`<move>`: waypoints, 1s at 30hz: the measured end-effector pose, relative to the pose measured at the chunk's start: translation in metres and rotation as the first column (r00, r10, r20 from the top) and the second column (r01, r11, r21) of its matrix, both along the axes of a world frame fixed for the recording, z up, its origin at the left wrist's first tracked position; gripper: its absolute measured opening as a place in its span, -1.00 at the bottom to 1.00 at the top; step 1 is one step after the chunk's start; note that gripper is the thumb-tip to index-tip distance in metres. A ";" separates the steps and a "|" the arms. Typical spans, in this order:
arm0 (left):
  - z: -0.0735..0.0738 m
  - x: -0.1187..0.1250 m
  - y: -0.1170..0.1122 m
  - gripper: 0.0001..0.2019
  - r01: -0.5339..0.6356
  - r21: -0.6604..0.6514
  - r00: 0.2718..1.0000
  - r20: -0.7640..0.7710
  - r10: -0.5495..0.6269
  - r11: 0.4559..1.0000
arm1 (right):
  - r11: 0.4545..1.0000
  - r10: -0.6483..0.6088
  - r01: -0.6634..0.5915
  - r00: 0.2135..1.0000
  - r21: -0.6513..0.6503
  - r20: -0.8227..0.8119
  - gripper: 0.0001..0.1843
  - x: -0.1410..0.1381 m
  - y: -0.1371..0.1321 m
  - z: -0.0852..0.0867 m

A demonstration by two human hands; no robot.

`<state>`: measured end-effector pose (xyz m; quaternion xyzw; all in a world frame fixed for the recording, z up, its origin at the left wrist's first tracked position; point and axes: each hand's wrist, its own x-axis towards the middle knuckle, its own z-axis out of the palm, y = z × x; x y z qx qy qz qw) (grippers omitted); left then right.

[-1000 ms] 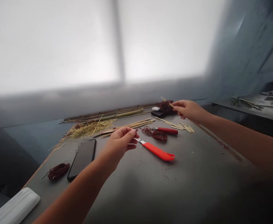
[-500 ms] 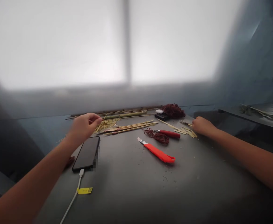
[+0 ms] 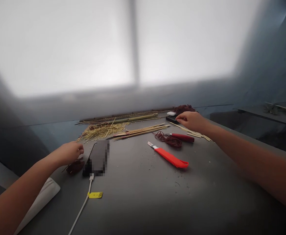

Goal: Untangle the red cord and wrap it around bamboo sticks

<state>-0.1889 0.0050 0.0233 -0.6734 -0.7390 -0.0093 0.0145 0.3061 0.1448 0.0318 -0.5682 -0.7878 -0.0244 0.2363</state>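
Note:
My left hand is at the left, its fingers curled together above a dark red bundle of thread and just left of a phone. What it holds, if anything, does not show. Farther back, my right hand has its fingertips pinched together at a small black case with a white object on it. Anything between those fingertips is hidden. Pale flat strips lie below this hand, with a red-handled tool and a coil of dark red cord nearby.
An orange-red utility knife, blade out, lies mid-table. Pointed bamboo sticks, a heap of yellowish slivers and long canes lie behind. A white cable runs from the phone. Dark red yarn sits at the back.
My left hand has dropped down and left, from near the slivers to beside the phone. My right hand has moved left from the pale strips to the black case. The view has shifted slightly.

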 end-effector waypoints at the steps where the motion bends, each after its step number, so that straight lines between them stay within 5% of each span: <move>1: 0.005 0.008 0.000 -0.81 -0.013 0.019 1.000 -0.024 0.013 1.000 | 1.000 0.007 -0.007 1.000 0.004 -0.002 -0.78 -0.006 0.000 0.005; 5: 0.023 0.053 -0.001 -0.64 0.030 0.129 0.999 -0.029 -0.026 0.991 | 0.999 0.048 -0.048 0.999 -0.011 -0.007 -0.76 -0.028 0.009 0.016; 9: 0.035 0.083 0.003 -0.62 0.136 0.190 0.990 0.019 -0.142 0.972 | 0.988 0.115 -0.110 0.993 -0.107 0.035 -0.80 -0.048 0.018 0.010; 12: 0.039 0.072 0.012 -0.70 0.106 0.098 0.994 0.027 -0.109 0.990 | 0.977 0.141 -0.128 0.988 -0.172 0.062 -0.70 -0.055 0.019 0.000; 15: 0.036 0.044 0.018 -0.81 -0.033 -0.129 0.999 0.007 0.034 0.991 | 0.973 0.131 -0.114 0.989 -0.201 0.071 -0.68 -0.055 0.019 -0.009; 21: 0.016 0.012 0.015 -0.65 -0.313 -0.496 0.943 -0.060 0.328 0.810 | 0.976 0.083 -0.069 0.995 -0.207 0.062 -0.69 -0.045 0.022 -0.017; 24: 0.011 0.012 0.016 -0.65 -0.341 -0.536 0.926 -0.051 0.374 0.772 | 0.978 0.070 -0.059 0.996 -0.201 0.050 -0.69 -0.044 0.023 -0.019; 30: 0.003 0.007 0.022 -0.65 -0.275 -0.548 0.943 0.005 0.332 0.790 | 0.980 0.086 -0.078 0.996 -0.181 0.036 -0.70 -0.041 0.021 -0.021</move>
